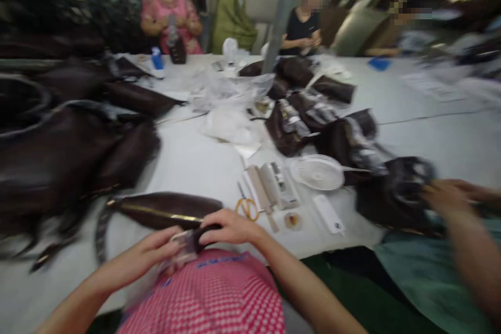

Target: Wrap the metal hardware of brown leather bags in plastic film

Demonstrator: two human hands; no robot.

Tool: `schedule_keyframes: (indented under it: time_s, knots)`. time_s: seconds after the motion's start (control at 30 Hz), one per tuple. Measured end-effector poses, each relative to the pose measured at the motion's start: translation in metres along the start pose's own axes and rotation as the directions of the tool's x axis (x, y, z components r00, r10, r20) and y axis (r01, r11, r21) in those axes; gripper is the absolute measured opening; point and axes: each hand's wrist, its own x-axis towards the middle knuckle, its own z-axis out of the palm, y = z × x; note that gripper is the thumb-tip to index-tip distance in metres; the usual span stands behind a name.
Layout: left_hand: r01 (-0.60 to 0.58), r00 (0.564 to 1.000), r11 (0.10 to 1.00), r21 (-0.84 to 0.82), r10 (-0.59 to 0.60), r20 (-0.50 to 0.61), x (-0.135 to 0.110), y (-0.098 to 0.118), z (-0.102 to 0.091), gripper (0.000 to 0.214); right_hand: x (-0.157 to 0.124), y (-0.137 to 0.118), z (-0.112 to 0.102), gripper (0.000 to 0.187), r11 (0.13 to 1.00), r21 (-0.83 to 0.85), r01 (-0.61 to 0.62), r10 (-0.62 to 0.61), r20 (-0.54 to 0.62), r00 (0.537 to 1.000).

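Note:
Close to my body, my left hand (160, 250) is closed on a piece wrapped in clear plastic (185, 246). My right hand (231, 227) has its fingers curled round the dark strap-like end (203, 236) of what looks like the same piece. Blur hides its exact kind. Just beyond both hands lies a dark brown leather bag (156, 207) with a gold-coloured zip along its edge. A dark strap curves down from the bag's left end. Scissors with yellow handles (247, 210) rest on the table to the right of my right hand.
Large dark leather bags (62, 151) are heaped at left. To the right are a white hand fan (319, 172), a white box-like item (279, 185), and several brown bags (289, 125). A co-worker's hand (450, 198) touches a bag at far right. Two people sit across the table.

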Motion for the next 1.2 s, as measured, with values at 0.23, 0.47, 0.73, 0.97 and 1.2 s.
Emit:
schedule_keyframes:
  time_s: [0.23,0.47,0.73,0.97,1.2]
  knots:
    - [0.058,0.966,0.940,-0.337,0.033,0.258,-0.030,0.001,-0.014,0.034,0.002,0.010,-0.008,0.024,0.986,0.166,0.020,-0.036,0.096,0.995]
    - [0.031,0.968,0.931,-0.364,0.063,0.243,-0.030,-0.002,-0.007,0.039,0.001,0.000,-0.007,0.027,0.975,0.213,-0.058,0.037,0.100,0.994]
    - [-0.058,0.994,0.980,-0.188,0.075,0.084,-0.025,0.003,-0.004,0.035,0.004,0.000,0.000,0.020,0.988,0.148,-0.043,0.033,0.065,0.997]
    - [-0.133,0.986,0.979,-0.155,0.115,-0.124,-0.022,0.003,-0.005,0.023,0.003,-0.003,-0.001,0.015,0.989,0.141,-0.033,0.023,0.071,0.997]
    - [-0.083,0.961,0.948,-0.308,-0.006,-0.276,-0.015,-0.003,0.006,0.021,0.003,-0.005,-0.001,0.012,0.995,0.088,-0.051,0.051,0.007,0.999]
